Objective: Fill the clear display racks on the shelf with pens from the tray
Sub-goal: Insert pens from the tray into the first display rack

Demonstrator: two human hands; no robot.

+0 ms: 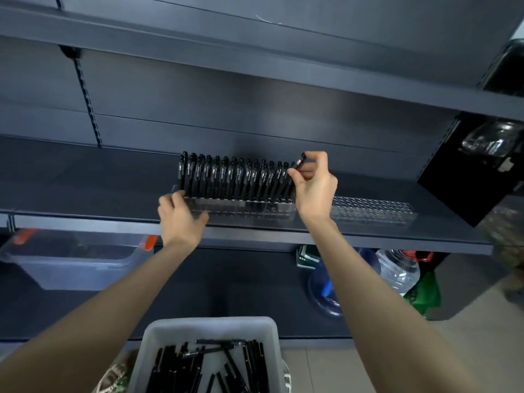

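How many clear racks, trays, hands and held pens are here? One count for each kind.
Racks: 2, the rack with pens and the empty rack
Tray: 1, the tray
Hands: 2, the left hand and the right hand
Held pens: 1, the pen
Total: 6

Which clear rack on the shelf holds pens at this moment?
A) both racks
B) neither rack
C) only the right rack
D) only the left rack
D: black pens stand in the left rack, while the right rack shows only empty holes.
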